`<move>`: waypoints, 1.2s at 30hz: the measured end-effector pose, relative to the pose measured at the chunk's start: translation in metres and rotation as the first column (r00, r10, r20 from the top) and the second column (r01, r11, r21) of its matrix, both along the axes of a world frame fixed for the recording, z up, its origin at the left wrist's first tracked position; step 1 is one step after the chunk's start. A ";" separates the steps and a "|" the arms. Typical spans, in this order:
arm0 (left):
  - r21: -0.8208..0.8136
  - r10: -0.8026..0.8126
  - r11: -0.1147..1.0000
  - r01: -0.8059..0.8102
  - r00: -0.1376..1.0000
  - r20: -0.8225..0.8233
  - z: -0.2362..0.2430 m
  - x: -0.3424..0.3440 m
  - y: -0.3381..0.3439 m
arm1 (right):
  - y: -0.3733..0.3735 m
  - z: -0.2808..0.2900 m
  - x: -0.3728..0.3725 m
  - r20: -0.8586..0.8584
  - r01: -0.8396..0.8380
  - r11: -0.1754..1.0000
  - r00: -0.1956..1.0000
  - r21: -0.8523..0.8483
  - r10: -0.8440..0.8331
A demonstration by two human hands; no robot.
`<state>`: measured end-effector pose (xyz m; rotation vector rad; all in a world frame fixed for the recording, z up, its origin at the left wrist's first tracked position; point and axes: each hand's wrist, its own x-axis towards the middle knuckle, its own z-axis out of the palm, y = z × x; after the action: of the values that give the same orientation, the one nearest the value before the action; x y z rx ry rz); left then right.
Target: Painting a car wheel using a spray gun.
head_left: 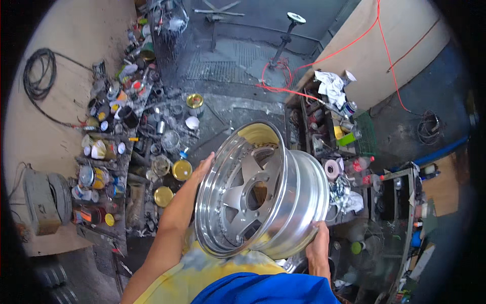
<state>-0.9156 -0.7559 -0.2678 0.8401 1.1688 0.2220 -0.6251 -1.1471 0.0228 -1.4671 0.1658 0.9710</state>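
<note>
A large shiny metal wheel rim (302,195) is held up in front of my body, tilted, with its grey spoked face and round centre hole turned toward the upper left. My left hand (204,165) grips the left edge of its polished lip; most of those fingers are hidden behind the metal. Lower on the opposite side, my right hand (318,242) is closed against the outer barrel, its fingertips partly out of sight beneath. The rim's lower edge is close to my yellow and grey clothing (202,258) and a blue cloth (263,289).
Cluttered shelves of paint cans (94,177) and cups line the left. A black hose coil (39,74) hangs on the wall. Ahead stands a post with a round top (295,19), near a red air hose (349,44). Plastic bottles (360,164) and crumpled paper (331,88) fill the right-hand shelving.
</note>
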 end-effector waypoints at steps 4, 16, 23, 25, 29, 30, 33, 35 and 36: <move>0.066 0.017 0.998 -0.015 0.999 -0.032 0.013 0.031 0.049 | 0.065 -0.006 0.040 0.095 -0.118 0.993 0.989 0.007 0.117; 0.187 0.100 0.978 -0.092 0.994 -0.035 -0.023 0.048 0.247 | 0.343 0.010 0.087 0.297 -0.303 0.949 0.917 0.089 0.265; 0.199 0.197 0.961 -0.193 0.980 -0.005 -0.044 0.060 0.404 | 0.493 -0.027 0.107 0.386 -0.366 0.928 0.867 0.066 0.315; 0.186 0.197 0.964 -0.189 0.980 -0.024 -0.040 0.074 0.453 | 0.537 -0.022 0.126 0.360 -0.354 0.931 0.883 0.090 0.301; 0.195 0.225 0.958 -0.208 0.972 -0.067 -0.031 0.106 0.539 | 0.624 -0.017 0.162 0.319 -0.377 0.917 0.892 0.129 0.321; 0.200 0.228 0.957 -0.209 0.971 -0.075 -0.027 0.117 0.562 | 0.643 -0.019 0.169 0.336 -0.363 0.920 0.893 0.149 0.298; 0.232 0.260 0.944 -0.235 0.962 -0.087 -0.028 0.132 0.616 | 0.684 -0.025 0.195 0.355 -0.335 0.926 0.899 0.174 0.259; 0.253 0.274 0.936 -0.244 0.957 -0.092 -0.029 0.156 0.657 | 0.709 -0.033 0.222 0.353 -0.305 0.936 0.907 0.175 0.230; 0.277 0.281 0.929 -0.246 0.955 -0.093 -0.021 0.175 0.693 | 0.730 -0.038 0.238 0.336 -0.300 0.934 0.915 0.193 0.224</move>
<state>-0.7407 -0.0627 -0.2891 0.9378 1.3971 0.5611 -0.3869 -0.4176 -0.0152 -1.4157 -0.3789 0.9241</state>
